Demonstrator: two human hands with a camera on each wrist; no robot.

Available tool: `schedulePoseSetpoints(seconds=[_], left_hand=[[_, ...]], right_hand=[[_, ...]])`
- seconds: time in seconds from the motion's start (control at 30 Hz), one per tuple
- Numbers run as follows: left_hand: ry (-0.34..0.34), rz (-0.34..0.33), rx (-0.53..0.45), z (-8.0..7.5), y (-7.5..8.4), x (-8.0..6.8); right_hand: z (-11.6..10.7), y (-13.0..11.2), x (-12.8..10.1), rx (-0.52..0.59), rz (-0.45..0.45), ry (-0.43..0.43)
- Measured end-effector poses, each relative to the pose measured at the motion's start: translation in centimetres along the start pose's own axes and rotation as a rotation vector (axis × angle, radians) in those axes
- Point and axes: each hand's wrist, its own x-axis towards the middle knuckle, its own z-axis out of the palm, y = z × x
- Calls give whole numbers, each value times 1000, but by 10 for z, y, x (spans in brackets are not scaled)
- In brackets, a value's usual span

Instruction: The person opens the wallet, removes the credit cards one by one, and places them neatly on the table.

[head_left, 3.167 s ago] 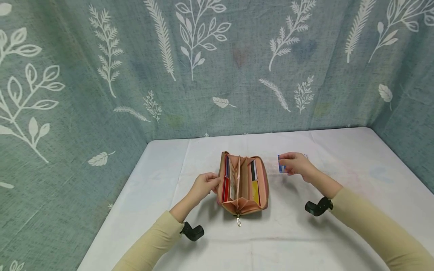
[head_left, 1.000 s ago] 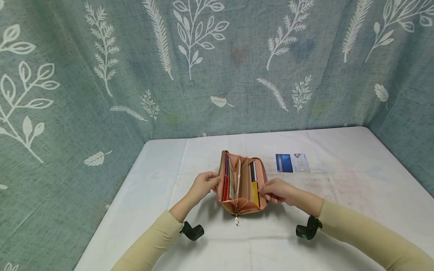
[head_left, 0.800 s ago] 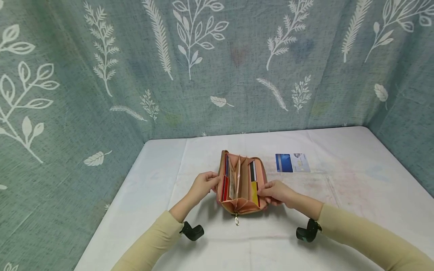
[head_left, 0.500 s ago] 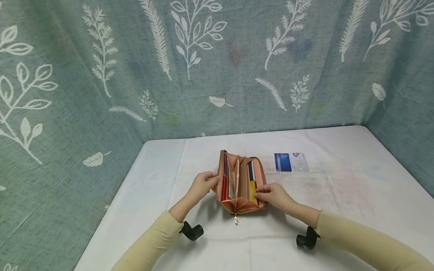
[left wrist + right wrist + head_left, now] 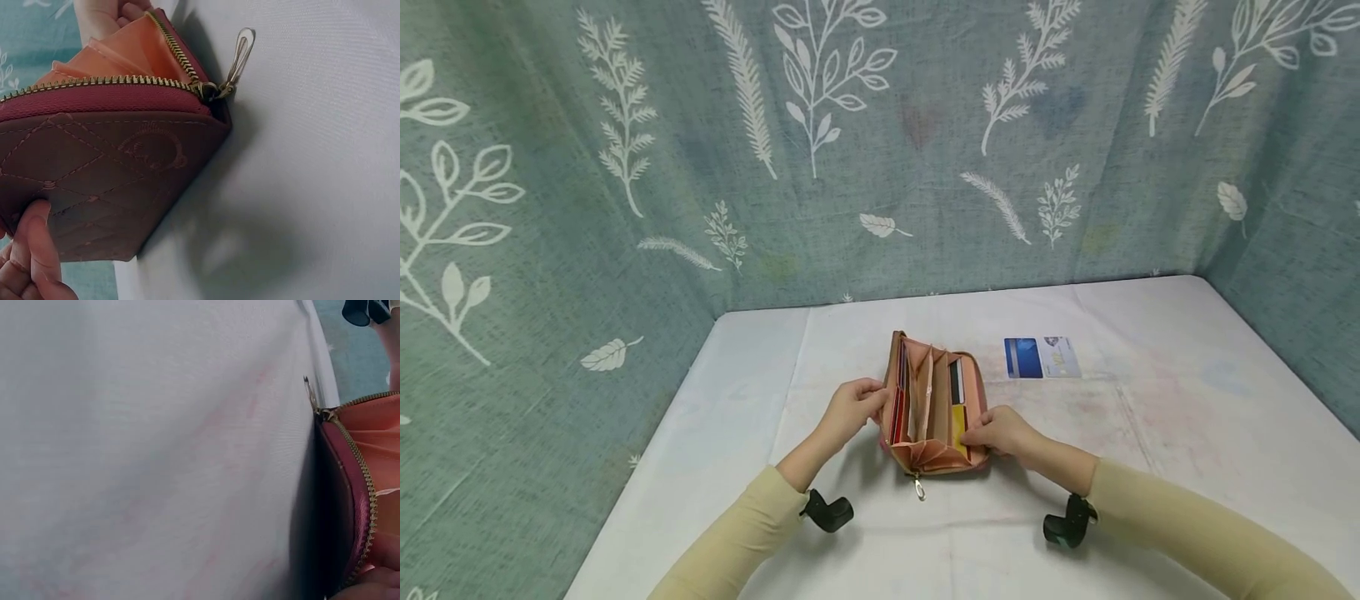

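- Head view: my left hand (image 5: 850, 408) grips the left wall of the open wallet (image 5: 934, 408), fingers curled round its edge; the wallet lies on the white table (image 5: 1187, 433) between my hands.
- My right hand (image 5: 1000, 431) pinches the yellow card (image 5: 958, 423) in the right-hand slots, thumb and fingertips closed on its edge.
- The card looks stiff, thin and slick, so I judge its exposed edge the best place to hold.
- The wallet seems soft and light; its accordion folds flex, so the outer walls are the firm hold.
- Beyond my right hand, a blue and white card (image 5: 1042, 357) lies flat on the table.
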Motion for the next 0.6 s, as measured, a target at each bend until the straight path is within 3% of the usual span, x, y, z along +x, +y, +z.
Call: schedulePoseSetpoints(seconds=[0.3, 0.47, 0.6], left_hand=[[27, 15, -9, 2, 0, 0], [26, 12, -5, 4, 4, -3], [24, 9, 6, 4, 21, -12]], right_hand=[[8, -7, -1, -14, 21, 65], [8, -10, 0, 12, 50, 13], [2, -13, 2, 41, 84, -61]])
